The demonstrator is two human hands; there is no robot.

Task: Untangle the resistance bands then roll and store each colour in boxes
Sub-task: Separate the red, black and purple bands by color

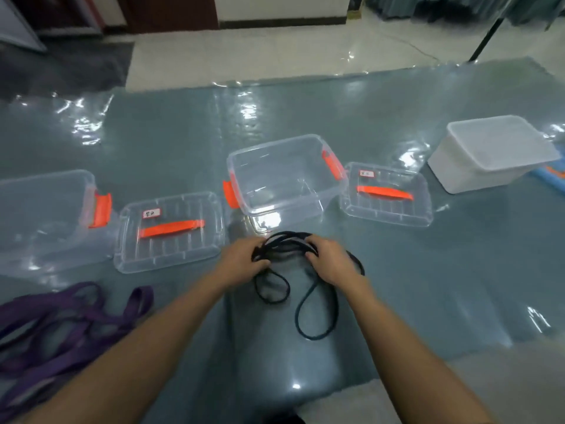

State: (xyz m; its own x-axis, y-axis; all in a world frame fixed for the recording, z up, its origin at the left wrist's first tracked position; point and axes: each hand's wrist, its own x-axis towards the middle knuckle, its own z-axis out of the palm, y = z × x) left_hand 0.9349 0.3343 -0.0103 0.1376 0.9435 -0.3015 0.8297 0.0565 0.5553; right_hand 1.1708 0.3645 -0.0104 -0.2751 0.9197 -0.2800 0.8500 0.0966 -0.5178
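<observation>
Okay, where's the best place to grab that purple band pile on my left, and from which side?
Probably the free loop at the right end of the purple bands. It lies open, apart from the tangle, so come from above on that side and hook left-hand fingers through it.

You get even, bright light but a soft picture; glare streaks the sheet [428,270], and the edges bend and blur.
</observation>
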